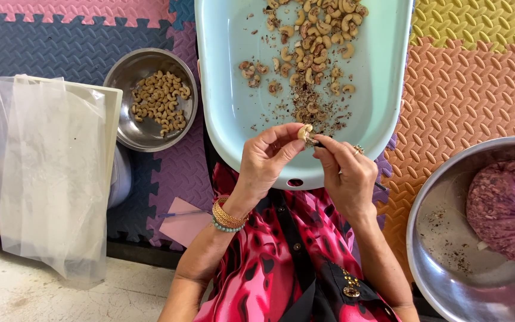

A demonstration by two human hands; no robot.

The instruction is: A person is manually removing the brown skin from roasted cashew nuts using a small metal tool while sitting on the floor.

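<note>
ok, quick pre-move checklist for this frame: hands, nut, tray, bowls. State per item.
1. Cashew nut pinched in left hand fingertips: ok.
2. Right hand holds a thin dark tool at the nut: ok; the tool's tip is hidden, cannot tell.
3. Nut fully peeled: cannot tell, too small.
4. Light blue tray under the hands to catch skins: ok.
5. Small steel bowl of pale nuts lies to the left of the left hand, unblocked: ok.
6. Large steel bowl on the right has bare floor beside the purple bag: ok.
</note>
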